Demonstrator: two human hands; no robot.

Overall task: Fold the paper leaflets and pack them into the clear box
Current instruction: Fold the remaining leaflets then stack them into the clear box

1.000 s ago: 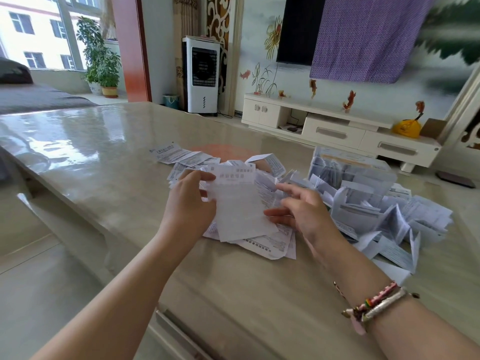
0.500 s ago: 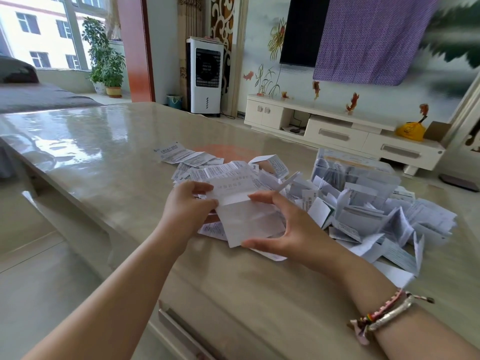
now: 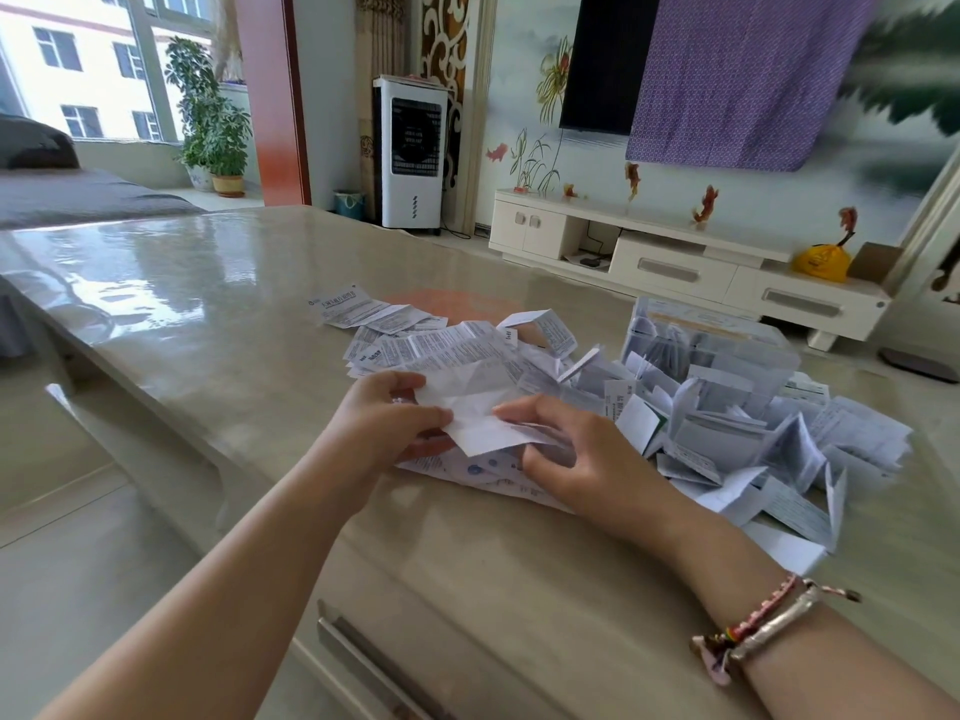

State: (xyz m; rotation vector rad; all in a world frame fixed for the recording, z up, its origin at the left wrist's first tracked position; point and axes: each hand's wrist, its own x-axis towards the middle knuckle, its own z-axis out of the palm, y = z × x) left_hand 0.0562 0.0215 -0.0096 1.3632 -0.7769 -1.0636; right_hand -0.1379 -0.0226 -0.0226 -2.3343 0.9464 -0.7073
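- Folding under way: left hand pinches the left edge of a white printed paper leaflet, thumb on top and fingers under, probably to pin that side so the sheet can't slide.
- right hand grips the leaflet's right part, fingers curled over the sheet, likely bringing it across to set a crease.
- Leaflet is held just above the table, over the loose pile, partly doubled and with its blank side up; whether a crease is pressed flat yet cannot be told.
- Spread of unfolded printed leaflets lies flat on the glossy beige table behind and under the hands, within easy reach for the next pick.
- Heap of folded leaflets sits to the right, touching and banked against the clear plastic box.
- Clear box stands at far right of the pile, well filled with upright folded sheets; exact room left cannot be told.
- Judgement: mid-task, many flat leaflets left, and the folded heap outside the box is not yet packed.
- Risk: thin paper may fold crooked if the edges aren't lined up.
- Braided and metal bracelets on right wrist.
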